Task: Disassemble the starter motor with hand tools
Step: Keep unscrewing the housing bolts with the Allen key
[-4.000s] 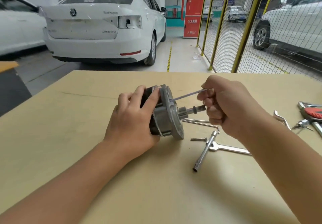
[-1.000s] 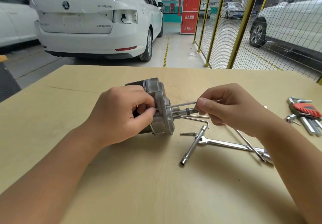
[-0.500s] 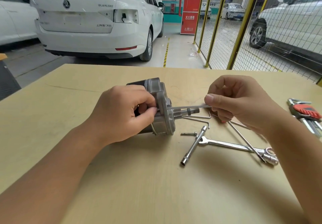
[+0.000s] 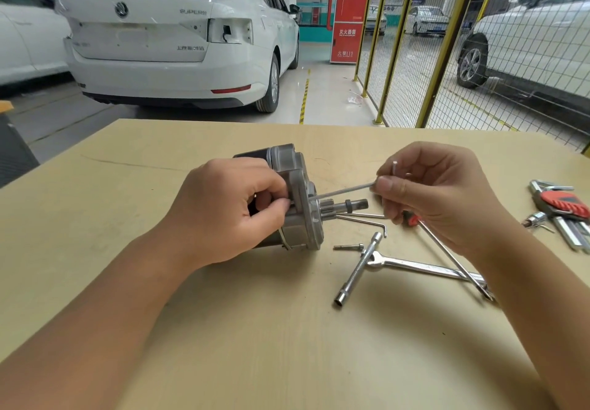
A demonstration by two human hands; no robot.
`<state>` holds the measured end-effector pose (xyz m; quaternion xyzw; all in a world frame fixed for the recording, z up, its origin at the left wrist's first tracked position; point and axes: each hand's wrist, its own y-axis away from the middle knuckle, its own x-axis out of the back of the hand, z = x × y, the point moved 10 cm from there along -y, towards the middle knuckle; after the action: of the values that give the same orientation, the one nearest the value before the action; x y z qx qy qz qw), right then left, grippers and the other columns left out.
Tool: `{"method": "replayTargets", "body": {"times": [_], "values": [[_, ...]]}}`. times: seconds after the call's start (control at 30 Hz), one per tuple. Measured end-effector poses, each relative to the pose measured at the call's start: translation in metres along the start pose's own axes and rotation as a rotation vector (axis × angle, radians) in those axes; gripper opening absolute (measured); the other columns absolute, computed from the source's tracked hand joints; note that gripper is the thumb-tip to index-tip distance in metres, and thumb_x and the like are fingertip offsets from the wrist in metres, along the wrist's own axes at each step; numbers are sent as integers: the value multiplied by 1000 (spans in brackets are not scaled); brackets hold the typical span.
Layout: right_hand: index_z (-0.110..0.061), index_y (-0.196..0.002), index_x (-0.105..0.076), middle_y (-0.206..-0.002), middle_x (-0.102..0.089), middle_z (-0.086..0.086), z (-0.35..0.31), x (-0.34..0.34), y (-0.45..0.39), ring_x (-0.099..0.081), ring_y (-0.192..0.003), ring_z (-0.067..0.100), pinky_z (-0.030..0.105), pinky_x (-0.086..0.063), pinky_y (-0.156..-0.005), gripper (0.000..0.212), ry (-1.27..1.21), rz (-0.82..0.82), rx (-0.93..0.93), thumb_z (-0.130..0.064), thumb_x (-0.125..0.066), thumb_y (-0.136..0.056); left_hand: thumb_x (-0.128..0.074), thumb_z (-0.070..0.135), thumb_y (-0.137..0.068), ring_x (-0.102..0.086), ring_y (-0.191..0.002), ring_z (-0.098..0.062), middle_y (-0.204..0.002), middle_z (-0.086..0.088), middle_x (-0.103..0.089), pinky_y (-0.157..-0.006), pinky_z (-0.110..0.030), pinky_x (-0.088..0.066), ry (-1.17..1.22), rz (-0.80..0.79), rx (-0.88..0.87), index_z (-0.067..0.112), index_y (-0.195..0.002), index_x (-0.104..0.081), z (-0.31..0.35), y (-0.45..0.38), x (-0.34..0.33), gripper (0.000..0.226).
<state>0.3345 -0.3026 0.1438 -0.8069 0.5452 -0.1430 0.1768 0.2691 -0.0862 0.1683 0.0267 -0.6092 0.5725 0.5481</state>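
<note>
Garage tabletop [image 4: 223,330] scene: starter motor [image 4: 297,199] lying on its side mid-table, left hand [image 4: 223,211] fingers wrapped around it for steadiness, right hand [image 4: 437,195] fingers pinching hex key [image 4: 344,190] seated in its end plate, seemingly to loosen a bolt.

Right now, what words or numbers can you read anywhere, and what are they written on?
"SUPERB": on the boot lid of the white car.
"消火栓": at the top of the red cabinet.
"灭火器箱": lower on the same cabinet.
"火警119": at the cabinet's bottom, small, so this reading is unsure.
Chinese badge low on the car's boot lid: too blurred to read.
Starter motor and the tools: no readable text.
</note>
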Motion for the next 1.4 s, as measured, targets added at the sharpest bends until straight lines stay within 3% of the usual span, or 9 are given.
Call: {"method": "replayTargets", "body": {"times": [0.1,0.33,0.43,0.6,0.73,0.9,1.03,1.13,1.4], "values": [[-3,-79,-71,-61,-63,18,-1,-8,2,-49,-39,23,23,-40,-44,21,111,-57,38,-18,-85,-75,-72,19,-83,-48,-59,-4,-66,10,-58,-51,-34,-43,0,-1,4,18,-74,-73,0,0,0,9],[-1,-86,-76,-69,-67,21,11,-16,2,-49,-45,20,32,-43,-53,34,-331,-73,-97,-35,-80,-81,-72,19,-83,-48,-59,-3,-66,10,-58,-50,-35,-43,-2,4,-10,18,-74,-74,0,0,0,9],[-2,-88,-77,-71,-68,22,7,-12,2,-50,-49,22,34,-45,-54,15,-305,-77,-83,-15,-76,-81,-72,19,-83,-48,-58,-4,-66,10,-59,-50,-35,-43,0,4,-13,18,-74,-74,0,0,0,9],[-9,-111,-75,-85,-73,22,0,-1,3,-67,-61,28,41,-54,-64,50,-157,-127,-90,-18,-92,-65,-72,19,-83,-47,-58,-2,-66,10,-58,-50,-34,-43,12,10,-5,18,-74,-74,-1,0,1,9],[-7,-103,-77,-86,-75,24,2,8,3,-72,-64,30,28,-55,-57,37,-23,-96,-92,-5,-84,-67,-72,19,-83,-48,-58,-3,-66,10,-59,-50,-34,-43,4,5,-7,18,-74,-73,0,0,1,9],[-9,-92,-79,-83,-72,26,12,8,3,-63,-59,34,49,-39,-59,44,140,-86,-144,-36,-95,-61,-72,19,-83,-48,-59,-2,-66,9,-59,-51,-34,-43,5,5,-6,18,-74,-73,0,0,1,9],[1,-83,-74,-72,-66,27,16,-2,3,-59,-50,25,25,-44,-49,27,17,-80,-183,-20,-83,-68,-72,19,-83,-49,-59,-4,-66,10,-58,-51,-34,-44,5,4,-9,19,-74,-73,-1,0,0,9],[13,-84,-64,-66,-67,16,25,-2,4,-57,-51,25,24,-47,-49,37,-53,-30,-259,-22,-73,-78,-72,19,-84,-51,-60,-7,-66,11,-58,-52,-35,-45,8,2,-21,19,-75,-73,0,0,0,9],[-5,-69,-72,-63,-61,21,44,1,14,-45,-40,22,24,-35,-40,61,216,-111,-511,-65,-66,-78,-72,19,-83,-50,-60,-6,-66,10,-59,-52,-36,-45,12,3,-14,18,-74,-73,-2,0,0,9]]}}
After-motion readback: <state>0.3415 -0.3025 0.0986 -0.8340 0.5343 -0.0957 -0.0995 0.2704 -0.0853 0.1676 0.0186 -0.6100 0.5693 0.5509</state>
